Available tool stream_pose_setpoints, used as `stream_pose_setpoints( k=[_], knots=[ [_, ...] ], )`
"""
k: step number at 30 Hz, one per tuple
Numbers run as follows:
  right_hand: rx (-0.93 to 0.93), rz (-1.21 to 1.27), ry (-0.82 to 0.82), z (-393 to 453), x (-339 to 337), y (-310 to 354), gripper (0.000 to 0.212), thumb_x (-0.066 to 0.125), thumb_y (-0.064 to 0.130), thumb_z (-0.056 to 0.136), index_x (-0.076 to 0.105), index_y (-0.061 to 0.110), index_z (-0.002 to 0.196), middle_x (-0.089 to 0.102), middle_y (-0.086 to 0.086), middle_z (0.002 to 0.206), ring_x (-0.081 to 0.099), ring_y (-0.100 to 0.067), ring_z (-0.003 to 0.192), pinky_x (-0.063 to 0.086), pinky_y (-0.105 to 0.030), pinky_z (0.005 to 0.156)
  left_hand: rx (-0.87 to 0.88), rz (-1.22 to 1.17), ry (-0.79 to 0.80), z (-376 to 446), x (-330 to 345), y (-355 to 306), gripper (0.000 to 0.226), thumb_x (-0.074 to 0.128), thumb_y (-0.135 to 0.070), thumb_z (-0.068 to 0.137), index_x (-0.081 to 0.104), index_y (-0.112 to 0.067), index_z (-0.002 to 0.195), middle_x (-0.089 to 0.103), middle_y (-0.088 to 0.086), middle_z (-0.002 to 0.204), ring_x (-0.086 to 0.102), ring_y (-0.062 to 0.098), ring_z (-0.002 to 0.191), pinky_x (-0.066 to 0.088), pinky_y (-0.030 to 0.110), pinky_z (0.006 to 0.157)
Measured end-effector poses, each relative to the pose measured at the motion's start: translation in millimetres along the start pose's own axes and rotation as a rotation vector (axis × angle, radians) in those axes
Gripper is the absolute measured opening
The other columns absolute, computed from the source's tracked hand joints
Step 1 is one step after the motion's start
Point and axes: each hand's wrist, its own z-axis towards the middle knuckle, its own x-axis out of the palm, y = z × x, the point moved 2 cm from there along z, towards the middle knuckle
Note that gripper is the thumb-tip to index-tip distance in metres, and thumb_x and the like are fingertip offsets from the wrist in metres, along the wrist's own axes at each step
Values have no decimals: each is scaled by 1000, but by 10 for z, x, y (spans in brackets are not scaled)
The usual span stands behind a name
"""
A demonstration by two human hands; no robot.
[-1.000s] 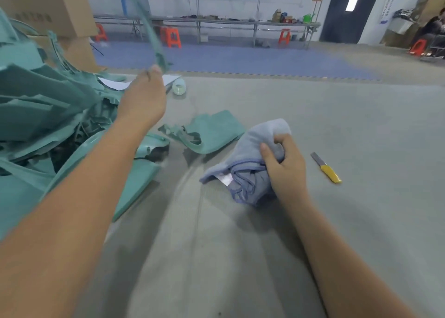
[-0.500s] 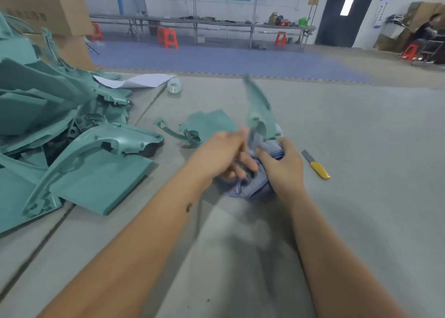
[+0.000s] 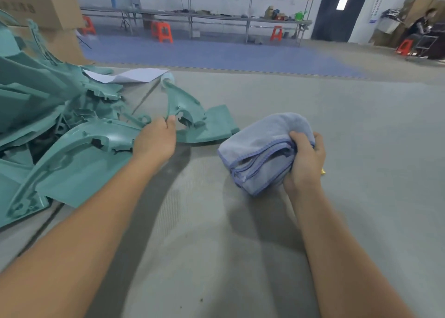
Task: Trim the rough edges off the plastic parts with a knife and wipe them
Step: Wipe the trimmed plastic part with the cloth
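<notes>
**Part pinched at L, cloth bunched at R — wipe step**

Part [image 3: 179,106], a curved teal trim piece, is pinched at its lower end between thumb and fingers of left hand [image 3: 155,140]; it is held tilted up off the table [image 3: 337,137], prob. so faces and edges can be reached w/ the cloth. It sits just above a flat panel [image 3: 212,125], beside the pile [image 3: 48,115] of like parts at L, so the next piece is close by. Cloth [image 3: 260,149] is gripped folded and bunched in right hand [image 3: 304,160], fingers curled round it, well apart from the part. Knife [image 3: 323,171] is almost wholly hidden behind the right hand; only a yellow tip is seen on the table, ungripped. Judged: trimming of this piece is done or skipped, wiping is due.
</notes>
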Motion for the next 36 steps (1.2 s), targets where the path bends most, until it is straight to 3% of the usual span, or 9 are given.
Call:
stream_pose_setpoints(
  k=[3,8,12,17,22,26,30,32,36],
  knots=[
    [84,97,19,-12,5,31,18,61,4,84,49,14,75,55,0,64,55,-17,59,47,-26,56,-60,-124,-21,-31,-12,-71,67,7,-49,99,58,-9,113,60,19,118,52,37,108,40,47,94],
    [168,128,152,-61,34,85,20,54,9,88,53,4,106,51,-21,97,54,-32,89,45,-42,80,100,-89,-92,-342,83,-281,46,16,-43,97,52,-18,85,57,7,86,51,31,84,37,39,73],
    [153,63,268,-209,178,79,5,56,6,84,57,6,89,60,-13,83,61,-24,81,49,-35,75,15,-294,188,-457,380,-394,40,30,-40,100,57,-12,90,61,10,87,55,28,81,45,37,76],
    [161,-69,342,-367,299,-25,9,64,18,84,63,13,92,60,-14,90,59,-25,85,49,-38,76,-36,-673,453,-584,503,-435,25,52,-25,97,57,-12,77,62,-6,55,56,10,51,44,17,51],
    [132,-121,285,-319,252,-22,4,58,15,95,61,15,92,61,-12,92,61,-23,87,50,-40,80,3,-861,914,-607,361,-209,13,47,-10,99,57,-3,102,73,5,80,62,12,55,47,19,48],
    [174,34,198,-390,318,-5,9,55,21,98,57,12,99,57,-15,97,58,-28,91,48,-44,84,0,-845,641,-650,404,-285,10,49,-12,99,50,-6,91,62,6,59,48,12,37,41,18,39],
    [470,270,370,-521,512,1,74,65,49,81,53,-1,134,58,-24,130,56,-36,121,40,-49,109,70,-824,325,-701,499,-369,21,58,-5,92,58,-26,94,69,-12,71,62,1,63,49,17,66],
    [432,185,522,-582,555,-37,61,68,30,84,52,1,136,58,-24,131,57,-38,122,46,-47,104,46,-928,307,-693,468,-369,28,60,0,87,60,-28,91,70,-18,70,63,-6,64,51,12,63],
    [396,-60,521,-662,542,-178,26,68,9,89,65,5,114,72,-17,108,70,-32,99,58,-37,78,76,-914,339,-706,450,-390,15,61,-21,75,61,-17,89,70,6,84,63,17,79,54,44,85]
  ],
)
